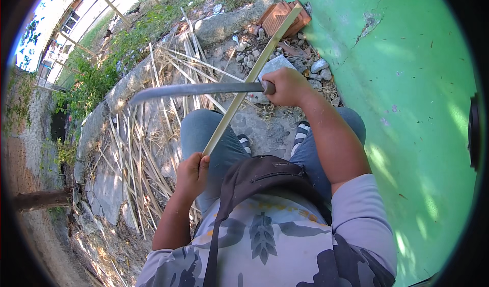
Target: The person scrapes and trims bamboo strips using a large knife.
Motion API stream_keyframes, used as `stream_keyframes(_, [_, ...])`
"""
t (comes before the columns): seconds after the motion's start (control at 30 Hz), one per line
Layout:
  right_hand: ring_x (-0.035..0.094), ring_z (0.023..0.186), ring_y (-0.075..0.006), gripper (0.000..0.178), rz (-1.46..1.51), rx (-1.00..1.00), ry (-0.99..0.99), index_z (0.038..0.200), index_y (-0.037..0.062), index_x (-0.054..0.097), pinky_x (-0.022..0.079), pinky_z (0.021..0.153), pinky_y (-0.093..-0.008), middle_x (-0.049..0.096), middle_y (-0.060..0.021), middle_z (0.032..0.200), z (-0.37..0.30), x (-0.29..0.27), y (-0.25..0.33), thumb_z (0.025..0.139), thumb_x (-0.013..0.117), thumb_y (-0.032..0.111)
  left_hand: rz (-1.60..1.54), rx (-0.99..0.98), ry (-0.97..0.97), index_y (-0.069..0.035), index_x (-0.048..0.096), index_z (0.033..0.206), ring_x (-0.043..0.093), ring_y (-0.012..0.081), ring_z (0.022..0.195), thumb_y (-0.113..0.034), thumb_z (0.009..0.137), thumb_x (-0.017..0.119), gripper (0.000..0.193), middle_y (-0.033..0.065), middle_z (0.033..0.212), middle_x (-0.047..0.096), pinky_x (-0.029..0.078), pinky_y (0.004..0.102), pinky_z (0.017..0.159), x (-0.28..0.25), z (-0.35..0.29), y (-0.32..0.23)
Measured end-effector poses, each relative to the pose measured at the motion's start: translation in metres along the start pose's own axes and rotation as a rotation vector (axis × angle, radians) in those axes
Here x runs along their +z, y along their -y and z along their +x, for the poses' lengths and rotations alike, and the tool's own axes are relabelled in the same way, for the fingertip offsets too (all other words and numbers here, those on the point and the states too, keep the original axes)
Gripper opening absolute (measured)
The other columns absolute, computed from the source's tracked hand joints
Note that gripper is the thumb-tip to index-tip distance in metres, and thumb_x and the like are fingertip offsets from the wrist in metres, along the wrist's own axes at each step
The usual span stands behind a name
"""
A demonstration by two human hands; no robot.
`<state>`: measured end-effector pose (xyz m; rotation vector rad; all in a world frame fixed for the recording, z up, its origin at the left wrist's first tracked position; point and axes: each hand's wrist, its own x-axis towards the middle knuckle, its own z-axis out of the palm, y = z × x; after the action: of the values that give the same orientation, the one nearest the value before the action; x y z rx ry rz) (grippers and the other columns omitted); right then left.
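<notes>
My left hand is closed round the near end of a long pale bamboo strip, which slants up and away to the right between my knees. In my right hand is the handle of a machete, its long grey blade pointing left. The blade lies across the strip around its middle; whether the edge touches it I cannot tell. Beyond my right hand, a pale grey block is partly hidden by the strip and the hand.
Many split bamboo strips lie heaped on the ground to my left. Orange roof tiles and rubble sit ahead. A green wall runs along my right, and a low stone edging curves on the left.
</notes>
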<state>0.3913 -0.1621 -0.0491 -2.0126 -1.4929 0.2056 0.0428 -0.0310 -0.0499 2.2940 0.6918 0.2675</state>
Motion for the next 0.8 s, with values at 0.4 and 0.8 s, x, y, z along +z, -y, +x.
stream_keyframes(0.4, [0.066,0.073,-0.0381,0.014,-0.092,-0.092,-0.107,0.084,0.0079,0.067,0.052,0.067,-0.0486,0.066,-0.0148,0.074,-0.002,0.004,0.020,0.074,0.072,0.017,-0.108,-0.045,-0.018,0.000,0.060,0.088,0.052,0.0255,0.054,-0.025,0.104,0.057,0.030,0.0147,0.064,0.057,0.043,0.0382,0.055,0.004,0.009,-0.009])
stream_keyframes(0.8, [0.068,0.075,-0.0371,0.014,-0.088,-0.030,-0.064,0.084,0.0113,0.069,0.054,0.068,-0.0475,0.068,-0.0155,0.074,-0.004,0.003,0.019,0.076,0.073,0.021,-0.018,-0.095,-0.029,0.000,0.060,0.087,0.055,0.0300,0.055,-0.025,0.104,0.057,0.030,0.0161,0.064,0.057,0.044,0.0403,0.055,-0.008,0.000,-0.003])
